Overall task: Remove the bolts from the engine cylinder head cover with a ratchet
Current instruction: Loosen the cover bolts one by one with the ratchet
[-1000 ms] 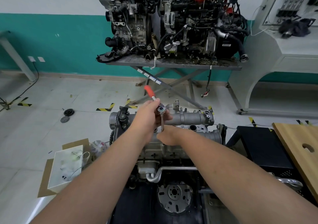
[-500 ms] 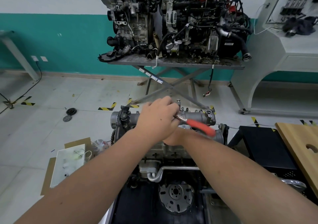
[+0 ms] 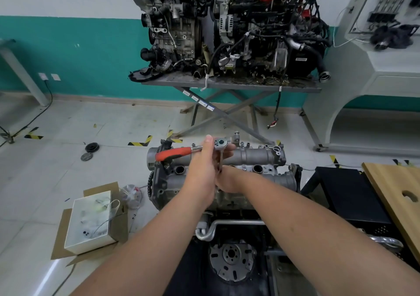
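Grey tiled floor (image 3: 68, 125), teal-banded wall (image 3: 91, 52).

Two other engines (image 3: 227, 27) stand side by side on a grey counter (image 3: 229, 83) with crossed legs, against a white and teal wall (image 3: 79, 52). On the tiled floor (image 3: 95, 123) at the left a white box (image 3: 91, 220) lies on flattened cardboard (image 3: 122, 223), a clear plastic bag (image 3: 131, 195) just beside it. Two dark discs (image 3: 89, 151) lie near yellow-black tape marks (image 3: 139, 141). A cable (image 3: 43, 107) runs down from a wall socket. At the right stand a white console (image 3: 375, 68) and a wooden board (image 3: 400, 193) with a hole, near a black crate (image 3: 347, 195).
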`<state>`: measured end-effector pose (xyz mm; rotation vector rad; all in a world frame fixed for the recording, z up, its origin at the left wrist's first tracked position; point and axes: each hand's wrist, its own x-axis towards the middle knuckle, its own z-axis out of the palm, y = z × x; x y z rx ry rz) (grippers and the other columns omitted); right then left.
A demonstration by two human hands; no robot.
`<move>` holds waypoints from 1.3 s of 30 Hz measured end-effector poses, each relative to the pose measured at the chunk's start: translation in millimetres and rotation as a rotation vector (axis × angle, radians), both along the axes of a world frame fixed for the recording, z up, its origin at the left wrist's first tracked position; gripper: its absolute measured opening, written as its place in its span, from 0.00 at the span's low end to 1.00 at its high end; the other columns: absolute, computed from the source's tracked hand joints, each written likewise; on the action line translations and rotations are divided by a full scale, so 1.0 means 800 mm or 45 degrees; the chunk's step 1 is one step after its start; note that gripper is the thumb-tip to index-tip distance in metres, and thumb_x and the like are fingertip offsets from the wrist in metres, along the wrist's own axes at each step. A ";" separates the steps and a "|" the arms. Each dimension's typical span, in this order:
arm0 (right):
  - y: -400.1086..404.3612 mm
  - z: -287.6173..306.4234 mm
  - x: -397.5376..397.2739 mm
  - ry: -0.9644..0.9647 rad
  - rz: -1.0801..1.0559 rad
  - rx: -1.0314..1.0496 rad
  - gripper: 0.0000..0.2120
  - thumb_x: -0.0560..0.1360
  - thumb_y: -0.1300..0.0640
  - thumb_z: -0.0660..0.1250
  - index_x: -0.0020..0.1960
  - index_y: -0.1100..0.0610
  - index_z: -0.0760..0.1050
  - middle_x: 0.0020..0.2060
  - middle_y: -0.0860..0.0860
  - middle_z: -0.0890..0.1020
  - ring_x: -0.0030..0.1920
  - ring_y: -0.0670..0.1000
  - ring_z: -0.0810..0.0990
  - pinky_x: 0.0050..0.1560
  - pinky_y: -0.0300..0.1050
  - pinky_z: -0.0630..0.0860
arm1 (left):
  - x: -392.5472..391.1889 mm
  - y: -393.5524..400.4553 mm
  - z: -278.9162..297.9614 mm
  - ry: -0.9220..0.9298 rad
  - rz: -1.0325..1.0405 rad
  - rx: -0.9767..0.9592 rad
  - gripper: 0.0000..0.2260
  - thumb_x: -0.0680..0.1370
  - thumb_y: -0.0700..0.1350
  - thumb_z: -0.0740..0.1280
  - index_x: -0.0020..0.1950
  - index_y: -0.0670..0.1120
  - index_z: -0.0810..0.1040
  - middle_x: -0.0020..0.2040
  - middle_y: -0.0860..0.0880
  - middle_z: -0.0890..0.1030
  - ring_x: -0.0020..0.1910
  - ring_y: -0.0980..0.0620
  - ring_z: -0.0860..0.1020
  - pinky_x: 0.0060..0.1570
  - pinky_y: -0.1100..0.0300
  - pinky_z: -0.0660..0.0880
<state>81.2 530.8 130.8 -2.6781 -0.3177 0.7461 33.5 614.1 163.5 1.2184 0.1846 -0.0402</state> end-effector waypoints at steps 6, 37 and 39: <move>-0.006 -0.002 -0.003 0.001 -0.003 0.071 0.01 0.82 0.55 0.57 0.51 0.50 0.65 0.49 0.52 0.70 0.50 0.52 0.67 0.51 0.47 0.65 | 0.000 0.036 0.022 0.020 -0.407 -0.099 0.17 0.82 0.47 0.60 0.40 0.51 0.86 0.48 0.45 0.85 0.54 0.48 0.83 0.53 0.54 0.72; -0.015 -0.005 -0.004 0.154 -0.117 0.166 0.14 0.73 0.53 0.54 0.37 0.55 0.76 0.35 0.52 0.81 0.37 0.52 0.79 0.42 0.49 0.73 | 0.042 0.014 0.084 0.019 -0.568 1.117 0.13 0.76 0.54 0.71 0.47 0.45 0.77 0.38 0.46 0.84 0.33 0.52 0.82 0.40 0.54 0.78; -0.015 -0.005 -0.005 0.131 -0.106 0.162 0.10 0.72 0.55 0.53 0.36 0.53 0.70 0.31 0.50 0.78 0.34 0.52 0.76 0.40 0.49 0.72 | 0.041 0.007 0.085 -0.156 -0.612 1.517 0.11 0.77 0.52 0.70 0.45 0.45 0.77 0.39 0.45 0.84 0.33 0.51 0.80 0.35 0.57 0.76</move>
